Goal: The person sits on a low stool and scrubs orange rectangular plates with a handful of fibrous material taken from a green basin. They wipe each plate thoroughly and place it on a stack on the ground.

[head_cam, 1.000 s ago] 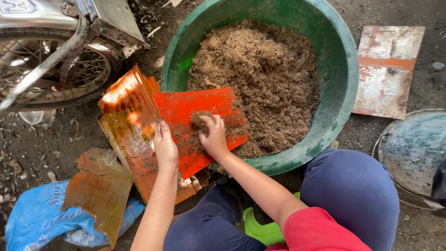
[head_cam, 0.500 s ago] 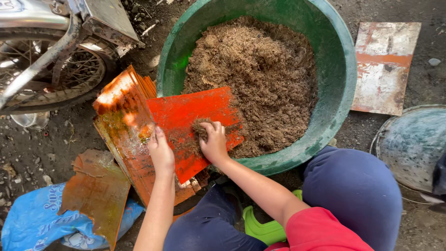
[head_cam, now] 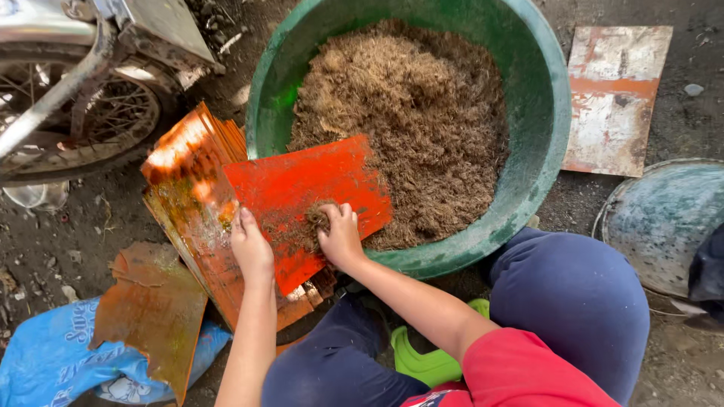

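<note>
A big green tub [head_cam: 539, 151] holds a heap of brown fibrous material [head_cam: 411, 113]. An orange flat sheet [head_cam: 302, 188] leans over the tub's near rim. My left hand [head_cam: 251, 249] grips that sheet's left edge. My right hand [head_cam: 339, 235] presses a small clump of the brown fibre [head_cam: 317, 217] against the sheet's face. Under the sheet lies a stack of similar orange sheets [head_cam: 188, 196] on the ground.
A motorbike wheel [head_cam: 68, 113] stands at the upper left. A rusty orange sheet [head_cam: 154, 309] rests on a blue sack [head_cam: 45, 362]. A worn painted board [head_cam: 615, 98] and a round metal lid [head_cam: 664, 218] lie to the right. My knees flank a green item [head_cam: 426, 358].
The view has shifted slightly. My right hand has drawn the fibre clump down the orange sheet toward me; my left hand keeps its hold on the sheet's edge.
</note>
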